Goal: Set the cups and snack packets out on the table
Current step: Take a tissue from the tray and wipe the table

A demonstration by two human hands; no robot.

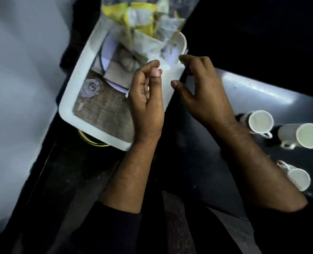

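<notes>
A yellow and white snack packet (142,21) stands tilted in a white tray (69,99), over more pale packets (126,61). My left hand (146,101) hovers over the tray's right side with its fingers curled. Its thumb tip sits right at the packet's lower corner, and a pinch cannot be made out. My right hand (201,90) is beside the tray's right rim, fingers spread, with nothing in it. Three white cups stand on the dark table to the right: one cup (260,121), a second cup (306,135) and a third cup (296,177).
The tray also holds a round white plate (109,50), a clear plastic lid (90,88) and a brown woven mat (104,114). The tray rests left of the dark glossy table (252,92). A yellow cord (91,141) shows under its near edge. A pale wall (20,70) fills the left.
</notes>
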